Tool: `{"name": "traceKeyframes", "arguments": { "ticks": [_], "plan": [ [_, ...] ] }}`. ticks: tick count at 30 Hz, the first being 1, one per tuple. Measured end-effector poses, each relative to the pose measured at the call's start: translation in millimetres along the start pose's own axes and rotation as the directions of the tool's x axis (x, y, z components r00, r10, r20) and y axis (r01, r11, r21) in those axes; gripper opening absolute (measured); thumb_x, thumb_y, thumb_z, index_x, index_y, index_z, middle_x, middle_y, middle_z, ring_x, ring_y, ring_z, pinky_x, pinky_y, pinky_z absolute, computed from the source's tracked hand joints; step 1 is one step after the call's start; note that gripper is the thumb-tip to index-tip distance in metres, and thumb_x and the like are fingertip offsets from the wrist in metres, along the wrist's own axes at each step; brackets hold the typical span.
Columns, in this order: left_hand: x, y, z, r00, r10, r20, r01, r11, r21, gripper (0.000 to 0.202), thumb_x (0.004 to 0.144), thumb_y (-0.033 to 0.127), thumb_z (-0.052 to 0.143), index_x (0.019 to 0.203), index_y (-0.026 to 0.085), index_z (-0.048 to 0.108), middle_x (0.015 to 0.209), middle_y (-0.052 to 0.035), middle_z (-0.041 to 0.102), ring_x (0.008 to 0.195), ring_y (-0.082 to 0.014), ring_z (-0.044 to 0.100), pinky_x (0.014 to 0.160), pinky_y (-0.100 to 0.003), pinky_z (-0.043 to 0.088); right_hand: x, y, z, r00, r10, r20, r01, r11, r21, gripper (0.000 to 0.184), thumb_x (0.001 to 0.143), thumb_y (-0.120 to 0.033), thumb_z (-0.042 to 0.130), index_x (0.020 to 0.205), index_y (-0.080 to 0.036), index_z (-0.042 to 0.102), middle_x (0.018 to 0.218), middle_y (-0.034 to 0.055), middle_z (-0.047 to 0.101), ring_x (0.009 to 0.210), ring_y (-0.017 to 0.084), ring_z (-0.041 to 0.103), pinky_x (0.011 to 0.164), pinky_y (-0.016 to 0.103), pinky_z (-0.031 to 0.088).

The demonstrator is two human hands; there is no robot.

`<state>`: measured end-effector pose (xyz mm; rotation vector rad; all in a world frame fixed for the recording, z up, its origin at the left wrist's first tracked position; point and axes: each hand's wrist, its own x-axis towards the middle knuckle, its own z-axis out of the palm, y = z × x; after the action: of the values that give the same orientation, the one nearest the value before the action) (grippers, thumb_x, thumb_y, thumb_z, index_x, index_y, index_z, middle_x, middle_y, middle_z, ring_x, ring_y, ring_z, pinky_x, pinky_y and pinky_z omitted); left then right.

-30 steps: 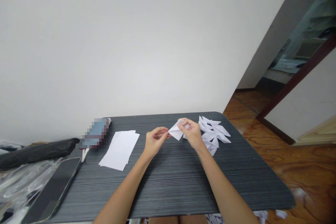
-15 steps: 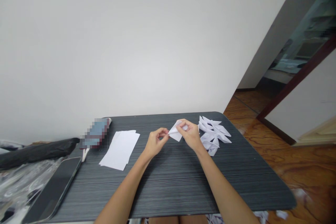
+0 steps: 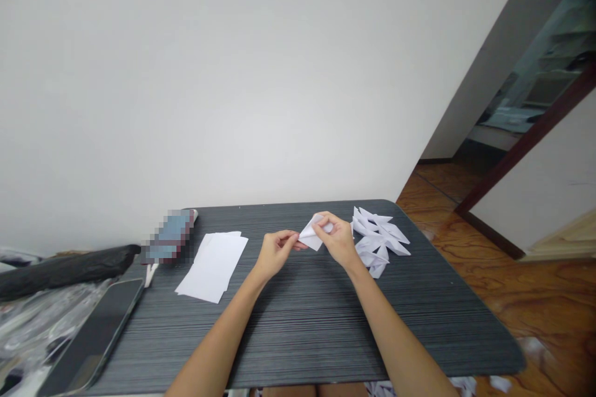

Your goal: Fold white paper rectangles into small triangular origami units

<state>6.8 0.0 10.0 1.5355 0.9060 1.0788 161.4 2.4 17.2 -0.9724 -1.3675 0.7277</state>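
A folded piece of white paper (image 3: 311, 234) is held up over the dark table (image 3: 307, 335), between my two hands. My left hand (image 3: 278, 250) pinches its left tip between thumb and fingers. My right hand (image 3: 339, 239) grips its right side, with the thumb lying on the front face and part of the paper hidden behind the fingers. Just right of my right hand lies a heap of folded white paper shapes (image 3: 379, 237) with pointed ends. Left of my left hand rest a few flat sheets of white paper (image 3: 215, 268), slightly fanned.
At the table's left edge lies a dark phone-like slab (image 3: 95, 335). A blurred-out item (image 3: 168, 236) sits at the back left, near a black roll (image 3: 69, 273) and clear plastic wrapping (image 3: 41, 322). A white wall (image 3: 279, 87) rises behind. Paper scraps (image 3: 500, 383) are on the wooden floor.
The fingers of my left hand have straightened a little and now lie along and behind the paper's left tip. My right hand stays almost where it was.
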Motion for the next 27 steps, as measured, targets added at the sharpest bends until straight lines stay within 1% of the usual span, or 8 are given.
{"name": "traceKeyframes", "arguments": {
  "ticks": [4, 8, 11, 16, 19, 23, 27],
  "plan": [
    [-3.4, 0.6, 1.6, 0.995, 0.096, -0.013, -0.094, 0.990, 0.104, 0.023, 0.078, 0.031, 0.047, 0.078, 0.011, 0.059, 0.067, -0.0068, 0.067, 0.065, -0.0183, 0.064, 0.063, -0.027, 0.051, -0.2, 0.3, 0.5, 1.000, 0.025, -0.008, -0.025, 1.000, 0.010, 0.014, 0.065, -0.022, 0.056, 0.055, -0.016, 0.047, 0.080, 0.0031, 0.055, 0.071, 0.013, 0.052, 0.060, 0.022, 0.040],
    [-5.3, 3.5, 0.3, 0.984, 0.177, 0.025, -0.177, 0.945, 0.275, 0.024, 0.080, 0.030, 0.045, 0.074, 0.012, 0.059, 0.066, -0.0062, 0.067, 0.062, -0.0165, 0.063, 0.062, -0.026, 0.050, 0.0, 0.7, 1.0, 0.998, 0.061, -0.008, -0.061, 0.998, 0.001, 0.015, 0.063, -0.020, 0.056, 0.054, -0.016, 0.046, 0.076, 0.0020, 0.055, 0.067, 0.012, 0.051, 0.057, 0.021, 0.040],
    [-5.8, 4.2, -0.1, 0.979, 0.198, 0.042, -0.201, 0.926, 0.320, 0.021, 0.078, 0.030, 0.047, 0.076, 0.012, 0.059, 0.067, -0.0063, 0.066, 0.063, -0.0163, 0.063, 0.063, -0.025, 0.050, 0.1, 1.5, 1.3, 0.997, 0.083, -0.011, -0.083, 0.997, -0.001, 0.015, 0.063, -0.021, 0.056, 0.054, -0.016, 0.045, 0.076, 0.0015, 0.055, 0.065, 0.012, 0.051, 0.056, 0.021, 0.039],
    [-5.3, 1.3, 3.0, 0.992, 0.119, 0.031, -0.123, 0.967, 0.221, 0.023, 0.078, 0.032, 0.047, 0.077, 0.011, 0.057, 0.065, -0.0070, 0.066, 0.061, -0.0169, 0.064, 0.060, -0.026, 0.050, 0.0, 2.2, 1.2, 0.994, 0.106, -0.014, -0.106, 0.994, -0.015, 0.015, 0.062, -0.022, 0.057, 0.054, -0.015, 0.046, 0.077, 0.0019, 0.056, 0.065, 0.011, 0.051, 0.057, 0.021, 0.039],
    [-4.9, -0.3, 4.5, 0.995, 0.095, 0.023, -0.098, 0.977, 0.190, 0.024, 0.078, 0.033, 0.047, 0.073, 0.011, 0.056, 0.063, -0.0062, 0.065, 0.059, -0.0161, 0.063, 0.060, -0.026, 0.050, -0.5, 1.7, 1.6, 0.992, 0.127, -0.007, -0.127, 0.992, -0.027, 0.015, 0.062, -0.022, 0.056, 0.054, -0.016, 0.046, 0.074, 0.0011, 0.056, 0.060, 0.011, 0.050, 0.053, 0.021, 0.038],
    [-4.7, -2.1, 6.6, 1.000, 0.023, 0.017, -0.025, 0.988, 0.150, 0.027, 0.076, 0.037, 0.049, 0.067, 0.011, 0.054, 0.055, -0.0031, 0.061, 0.047, -0.0125, 0.059, 0.048, -0.021, 0.047, -1.6, 1.6, 3.7, 0.991, 0.133, 0.019, -0.132, 0.990, -0.040, 0.016, 0.062, -0.023, 0.056, 0.054, -0.016, 0.045, 0.070, 0.0005, 0.056, 0.056, 0.010, 0.048, 0.050, 0.021, 0.037],
    [-4.5, -2.3, 8.9, 0.996, -0.061, 0.068, 0.057, 0.996, 0.069, 0.032, 0.075, 0.040, 0.049, 0.062, 0.011, 0.053, 0.047, -0.0011, 0.057, 0.037, -0.0092, 0.053, 0.037, -0.017, 0.038, -1.6, 3.9, 5.7, 0.990, 0.135, 0.046, -0.134, 0.990, -0.036, 0.018, 0.062, -0.026, 0.057, 0.053, -0.016, 0.045, 0.069, 0.0006, 0.056, 0.054, 0.010, 0.048, 0.048, 0.021, 0.037]
  ]
}}
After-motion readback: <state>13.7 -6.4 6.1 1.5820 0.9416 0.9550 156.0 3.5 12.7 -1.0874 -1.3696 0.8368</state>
